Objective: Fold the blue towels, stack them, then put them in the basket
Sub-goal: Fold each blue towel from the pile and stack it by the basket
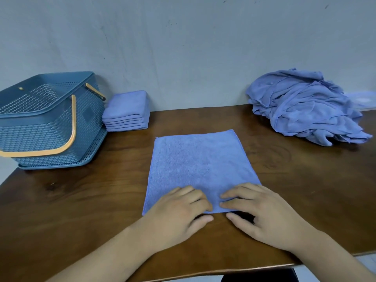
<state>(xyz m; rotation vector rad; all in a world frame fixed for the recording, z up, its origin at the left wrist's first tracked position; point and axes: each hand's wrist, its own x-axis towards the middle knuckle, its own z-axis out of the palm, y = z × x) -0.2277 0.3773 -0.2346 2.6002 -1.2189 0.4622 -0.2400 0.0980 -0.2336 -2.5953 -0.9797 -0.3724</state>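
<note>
Left grip (179, 208) and right grip (262, 212), both bare hands, sit side by side on the 6 o'clock edge of the flat towel (195, 167). Fingers are loosely spread and lie on top of the cloth, with the fingertips almost meeting mid-edge. Thumbs are off the cloth, on the table (81, 200) just below the hem. Neither grip holds anything: no pinch, edge not lifted.

Flat towel is unfolded, roughly square, slightly skewed, at table centre, with a small wrinkle between the fingertips.

Folded stack (127, 110) of blue towels is at 11 o'clock, several layers, edges aligned, back against the wall (183, 47).

Basket (40, 110) is at 10 o'clock, just beside the stack; can't tell if they touch. It's blue and perforated, and the near tan handle (72, 127) hangs down the front wall.

Unfolded pile (305, 110) of crumpled blue towels is at 2 o'clock, well apart from the flat towel. A pale object (364, 100) behind it is mostly hidden and can't be identified.
</note>
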